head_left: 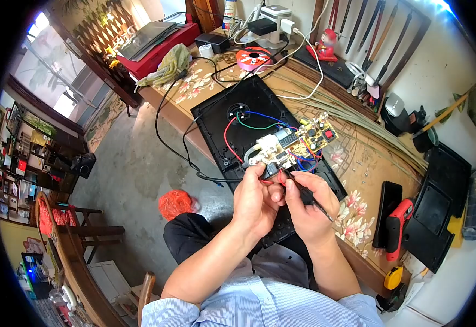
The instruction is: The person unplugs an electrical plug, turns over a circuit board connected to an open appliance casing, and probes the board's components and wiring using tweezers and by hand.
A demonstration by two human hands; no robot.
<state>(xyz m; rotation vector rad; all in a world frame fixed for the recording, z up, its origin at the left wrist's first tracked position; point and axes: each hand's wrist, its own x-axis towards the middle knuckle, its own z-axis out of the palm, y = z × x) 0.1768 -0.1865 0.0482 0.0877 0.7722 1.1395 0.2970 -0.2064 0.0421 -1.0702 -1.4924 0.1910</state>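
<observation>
Now circuit board (298, 143) lies over table (379, 170) near front edge, long axis slanting toward back edge, just beyond left hand (254, 199), pinching its near end, and right hand (310, 213), gripping thin black tool (322, 207).

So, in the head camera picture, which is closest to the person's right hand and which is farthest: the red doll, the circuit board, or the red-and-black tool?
From the right hand:
1. Circuit board: just in front of the fingertips.
2. Red-and-black tool: off to the right.
3. Red doll: far ahead, near the wall.
</observation>
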